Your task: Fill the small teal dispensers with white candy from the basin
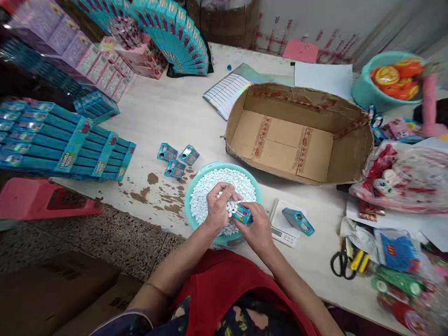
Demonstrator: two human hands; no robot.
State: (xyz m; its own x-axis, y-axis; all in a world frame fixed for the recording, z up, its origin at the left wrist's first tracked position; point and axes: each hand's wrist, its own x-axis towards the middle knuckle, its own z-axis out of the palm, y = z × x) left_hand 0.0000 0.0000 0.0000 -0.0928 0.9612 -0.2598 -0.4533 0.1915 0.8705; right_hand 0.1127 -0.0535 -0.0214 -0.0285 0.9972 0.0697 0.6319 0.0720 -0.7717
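Observation:
A green basin (pixel 189 200) full of small white pellets (pixel 205 191) sits in front of me. Above it, my left hand (pixel 217 207) is closed around some of the pellets, which show at its fingers. My right hand (pixel 257 224) grips a small blue printed box (pixel 242 214), tilted toward the left hand, with pellets at its near end. To the right, another blue box (pixel 298 220) lies on a white kitchen scale (pixel 284 235). Left of the basin, several similar small boxes (pixel 175 168) stand on the table, with round dark holes showing.
Behind the basin stands an open cardboard carton (pixel 280 154). Stacked blue boxes (pixel 70 144) fill the left side. Scissors (pixel 342 265), plastic bags (pixel 402 177) and a teal bucket (pixel 367 86) crowd the right. A red stool (pixel 42 198) stands beyond the table's left edge.

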